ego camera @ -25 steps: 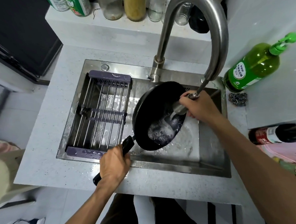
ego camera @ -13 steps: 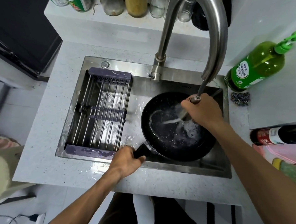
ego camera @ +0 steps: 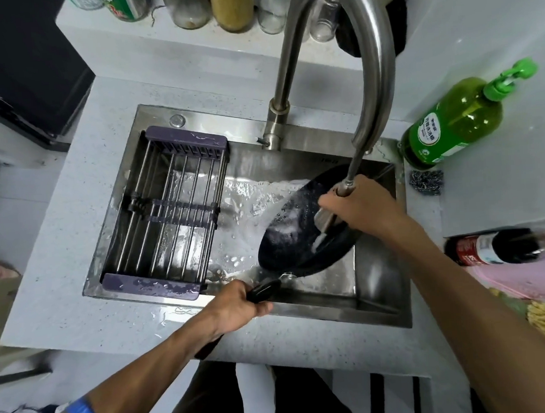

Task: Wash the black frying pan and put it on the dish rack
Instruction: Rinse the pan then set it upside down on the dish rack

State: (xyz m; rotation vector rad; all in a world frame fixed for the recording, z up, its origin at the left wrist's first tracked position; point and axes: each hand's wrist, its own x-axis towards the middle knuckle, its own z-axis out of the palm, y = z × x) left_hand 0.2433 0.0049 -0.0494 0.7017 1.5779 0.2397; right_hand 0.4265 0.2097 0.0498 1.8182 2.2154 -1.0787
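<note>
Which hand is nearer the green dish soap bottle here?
Right. The right hand grips the pull-out spray head just left of the green soap bottle; the left hand grips the pan handle, much farther away.

A pale speckled countertop (ego camera: 77,266) meets a raised ledge (ego camera: 159,50) along its back edge; grey floor (ego camera: 27,397) lies below its front-left corner.

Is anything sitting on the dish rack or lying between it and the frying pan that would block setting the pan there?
Nothing visible does. The dish rack across the sink's left side holds nothing, and only wet sink floor lies between it and the frying pan, which the left hand grips by its handle.
</note>
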